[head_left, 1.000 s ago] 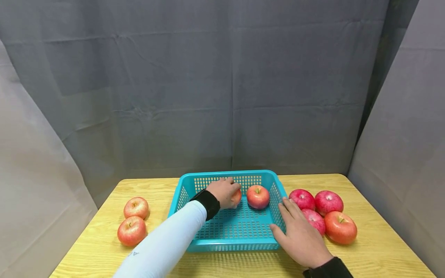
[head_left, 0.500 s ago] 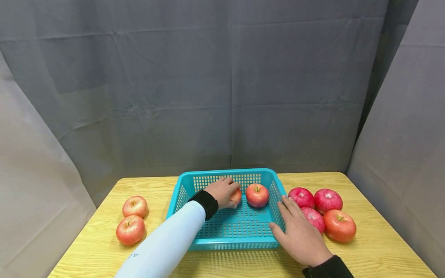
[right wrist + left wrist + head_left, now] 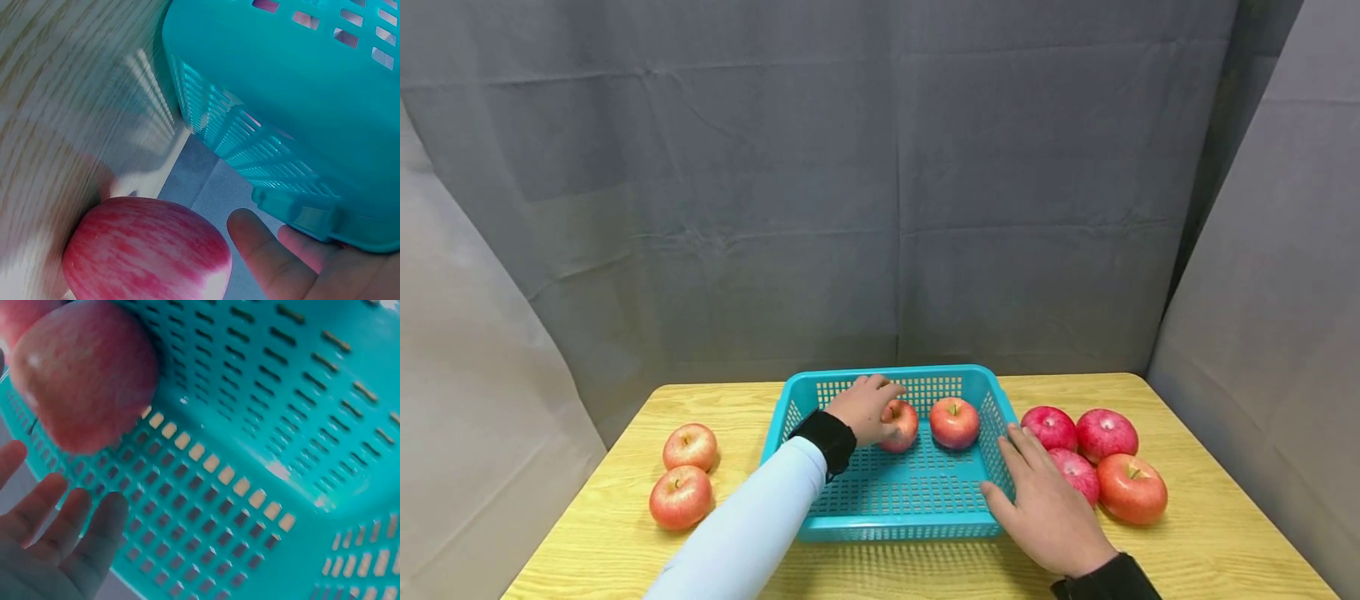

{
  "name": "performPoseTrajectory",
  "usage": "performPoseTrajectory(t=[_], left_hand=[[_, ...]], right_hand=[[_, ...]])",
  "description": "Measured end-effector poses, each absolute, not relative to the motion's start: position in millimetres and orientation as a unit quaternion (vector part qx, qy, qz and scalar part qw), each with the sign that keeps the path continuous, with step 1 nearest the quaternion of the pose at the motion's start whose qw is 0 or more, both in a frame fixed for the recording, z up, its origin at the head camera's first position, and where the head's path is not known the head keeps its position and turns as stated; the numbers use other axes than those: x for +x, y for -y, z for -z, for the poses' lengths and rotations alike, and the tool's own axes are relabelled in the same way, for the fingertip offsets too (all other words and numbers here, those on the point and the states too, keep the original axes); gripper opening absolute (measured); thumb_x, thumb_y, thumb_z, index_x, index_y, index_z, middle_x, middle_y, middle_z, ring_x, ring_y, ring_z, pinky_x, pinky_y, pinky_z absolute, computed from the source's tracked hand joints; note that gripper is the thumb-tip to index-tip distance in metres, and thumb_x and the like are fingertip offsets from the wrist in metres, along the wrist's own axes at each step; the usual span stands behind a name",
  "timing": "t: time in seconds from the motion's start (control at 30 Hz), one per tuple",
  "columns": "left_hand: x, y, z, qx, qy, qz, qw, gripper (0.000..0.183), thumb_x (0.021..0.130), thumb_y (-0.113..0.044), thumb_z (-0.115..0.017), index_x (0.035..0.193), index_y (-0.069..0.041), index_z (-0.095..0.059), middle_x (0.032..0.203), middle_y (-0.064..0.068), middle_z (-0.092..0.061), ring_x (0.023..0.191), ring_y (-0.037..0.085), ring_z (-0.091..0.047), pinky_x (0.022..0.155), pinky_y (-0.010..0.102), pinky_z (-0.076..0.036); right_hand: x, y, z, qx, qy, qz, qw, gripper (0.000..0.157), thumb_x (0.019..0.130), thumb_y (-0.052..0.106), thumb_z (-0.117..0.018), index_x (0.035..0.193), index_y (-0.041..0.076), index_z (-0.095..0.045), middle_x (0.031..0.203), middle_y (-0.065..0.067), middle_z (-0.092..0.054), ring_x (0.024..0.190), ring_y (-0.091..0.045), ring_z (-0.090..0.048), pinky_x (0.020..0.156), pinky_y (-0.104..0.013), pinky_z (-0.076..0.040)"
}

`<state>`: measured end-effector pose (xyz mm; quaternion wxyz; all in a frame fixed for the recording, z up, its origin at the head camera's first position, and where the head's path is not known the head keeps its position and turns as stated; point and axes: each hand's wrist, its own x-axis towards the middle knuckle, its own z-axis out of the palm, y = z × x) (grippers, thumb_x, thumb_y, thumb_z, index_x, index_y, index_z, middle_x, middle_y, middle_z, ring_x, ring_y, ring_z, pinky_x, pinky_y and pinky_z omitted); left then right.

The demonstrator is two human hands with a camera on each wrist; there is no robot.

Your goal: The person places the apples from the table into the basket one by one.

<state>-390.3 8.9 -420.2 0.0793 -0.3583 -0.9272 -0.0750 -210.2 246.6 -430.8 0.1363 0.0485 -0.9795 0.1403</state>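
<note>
A turquoise plastic basket (image 3: 898, 527) stands on the table with two red apples inside, side by side near the back. My left hand (image 3: 862, 412) reaches into it, just left of the nearer-to-hand apple (image 3: 904, 427). In the left wrist view, the relaxed fingers (image 3: 94, 534) are spread and a gap shows between them and that apple (image 3: 87, 375). The other apple (image 3: 955, 422) sits to its right. My right hand (image 3: 1051, 508) rests along the basket's right rim with straight fingers; in the right wrist view its fingers (image 3: 269, 250) are at the rim beside a pinkish-red apple (image 3: 150, 250).
Right of the basket are several fruits: pinkish-red ones (image 3: 1107, 435) and a larger red apple (image 3: 1133, 490). Two paler apples (image 3: 682, 497) stand on the left of the wooden table (image 3: 602, 508). Grey cloth (image 3: 775, 208) hangs behind and at both sides.
My left hand has let go of the apple in the basket and drawn back to the left, leaving more of that apple showing. My right hand stays at the rim.
</note>
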Motion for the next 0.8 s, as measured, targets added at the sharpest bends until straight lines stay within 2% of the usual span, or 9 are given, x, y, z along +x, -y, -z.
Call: performPoseTrajectory(t=[0.17, 0.4, 0.63, 0.8], left_hand=[[-390, 13, 422, -0.343, 0.932, 0.082, 0.081, 0.057, 0.083, -0.041, -0.069, 0.135, -0.024, -0.052, 0.132, 0.002, -0.050, 0.118, 0.022, -0.042, 0.092, 0.040, -0.047], [-383, 37, 417, -0.342, 0.931, 0.092, 0.092, 0.054, 0.085, -0.040, -0.067, 0.134, -0.021, -0.052, 0.131, 0.004, -0.051, 0.117, 0.024, -0.044, 0.092, 0.042, -0.047], [-371, 48, 407, -0.339, 0.931, 0.108, 0.081, 0.052, 0.088, -0.039, -0.064, 0.134, -0.019, -0.051, 0.134, 0.004, -0.050, 0.122, 0.022, -0.041, 0.095, 0.040, -0.046], [-364, 55, 396, -0.349, 0.927, 0.106, 0.093, 0.052, 0.088, -0.040, -0.064, 0.134, -0.018, -0.052, 0.130, 0.003, -0.052, 0.118, 0.020, -0.044, 0.095, 0.038, -0.045]], right_hand=[[-210, -246, 430, 0.056, 0.979, -0.145, 0.134, 0.078, 0.090, 0.061, -0.047, 0.139, 0.000, -0.043, 0.150, -0.016, -0.027, 0.136, -0.032, -0.017, 0.093, -0.061, -0.043], [-210, -248, 430, 0.058, 0.978, -0.149, 0.130, 0.079, 0.091, 0.061, -0.046, 0.139, -0.001, -0.042, 0.150, -0.017, -0.028, 0.136, -0.033, -0.016, 0.096, -0.062, -0.038], [-211, -248, 432, 0.060, 0.978, -0.151, 0.131, 0.079, 0.091, 0.062, -0.045, 0.139, -0.001, -0.043, 0.150, -0.017, -0.028, 0.136, -0.032, -0.016, 0.097, -0.062, -0.037], [-211, -247, 432, 0.062, 0.978, -0.150, 0.129, 0.078, 0.091, 0.062, -0.045, 0.139, 0.000, -0.043, 0.149, -0.017, -0.028, 0.136, -0.032, -0.016, 0.097, -0.062, -0.038]])
